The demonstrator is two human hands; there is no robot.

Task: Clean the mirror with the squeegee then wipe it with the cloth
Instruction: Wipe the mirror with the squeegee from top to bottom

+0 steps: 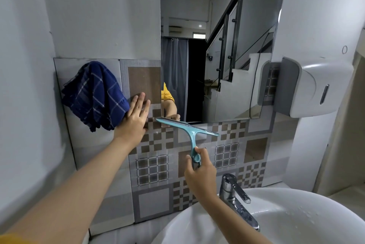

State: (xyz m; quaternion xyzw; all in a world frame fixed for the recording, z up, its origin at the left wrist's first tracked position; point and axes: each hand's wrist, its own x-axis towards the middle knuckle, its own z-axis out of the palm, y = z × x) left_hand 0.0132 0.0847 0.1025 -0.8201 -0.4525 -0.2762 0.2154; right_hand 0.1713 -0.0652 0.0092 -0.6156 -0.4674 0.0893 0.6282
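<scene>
Teal plastic squeegee (190, 131) sits with its blade at the bottom left corner of the frameless wall mirror (217, 46), tilted so its right end hangs over the patterned grey-and-brown tiles (154, 166), which looks like the tail of a downward pull to me. The right hand (199, 172) is wrapped closed round the handle, arm reaching up from over the white basin (296, 214). The left hand (136, 117) is flat and spread against the tiles, holding nothing, probably bracing. The navy checked cloth (94, 95) hangs just beside it, touching, ready for the wipe.
</scene>
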